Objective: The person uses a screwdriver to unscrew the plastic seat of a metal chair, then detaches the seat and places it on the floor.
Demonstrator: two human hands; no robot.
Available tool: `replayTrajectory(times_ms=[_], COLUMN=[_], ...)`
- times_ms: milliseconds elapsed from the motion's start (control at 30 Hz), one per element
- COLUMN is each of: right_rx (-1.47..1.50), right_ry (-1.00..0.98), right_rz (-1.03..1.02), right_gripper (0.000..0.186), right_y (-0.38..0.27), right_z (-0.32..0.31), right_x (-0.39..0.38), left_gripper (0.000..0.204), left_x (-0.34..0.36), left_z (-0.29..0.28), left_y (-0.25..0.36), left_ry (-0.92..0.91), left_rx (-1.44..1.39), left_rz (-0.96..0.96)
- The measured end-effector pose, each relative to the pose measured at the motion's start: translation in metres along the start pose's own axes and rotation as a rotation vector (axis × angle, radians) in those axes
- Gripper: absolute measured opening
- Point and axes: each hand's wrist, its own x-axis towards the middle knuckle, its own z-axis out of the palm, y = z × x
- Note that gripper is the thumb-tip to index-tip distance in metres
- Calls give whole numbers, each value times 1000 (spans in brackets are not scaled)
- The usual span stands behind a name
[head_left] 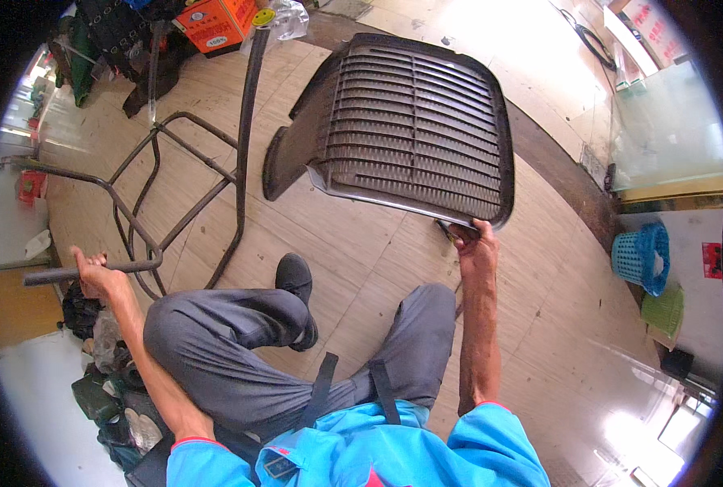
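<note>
My left hand (pixel 95 274) is closed around a bent tube of a dark metal chair frame (pixel 203 204), which stands on the floor to the left with its legs spread. The bare end of that tube sticks out past my fingers. To the right, my right hand (pixel 477 237) grips the near right corner of a brown plastic chair seat shell (pixel 414 122) with a slatted panel. The shell is apart from the frame and tilted. A small dark object (pixel 445 230) shows beside my right fingers; its kind is unclear.
An orange box (pixel 215 24) and a clear plastic bag (pixel 290 18) lie at the far left. A blue basket (pixel 641 258) and a green basket (pixel 662 310) stand at the right. Cluttered items (pixel 122 406) fill the near left. My shoe (pixel 295 280) rests between frame and shell.
</note>
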Motion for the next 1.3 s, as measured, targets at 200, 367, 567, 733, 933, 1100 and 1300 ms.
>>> replayTrajectory(times_ms=[200,367,567,733,933,1100,1300], right_rx=[19,105,62,71,156,158,240], right_ry=[57,95,144,172,177,117,63], right_rz=[-75,-116,-89,-101,-70,-47,-74], right_gripper=[11,8,10,11,11,9,9], right_y=[-43,-58,-69,-66,-58,-64,-88], right_z=[-17,-37,-58,-72,-72,-68,-64], right_x=[-52,-87,-113,-131,-137,-144,-177], left_gripper=[37,46,51,44,42,44,80], left_x=[-21,-26,-33,-62,-63,-74,-144], left_z=[8,20,59,94,102,74,32], left_y=[-9,-25,-53,-58,-64,-42,50], left_ry=[-292,-588,-701,-946,-1036,-1089,-1612], left_rx=[265,587,683,715,712,1129,1137], left_rz=[-115,14,87,182,188,444,553])
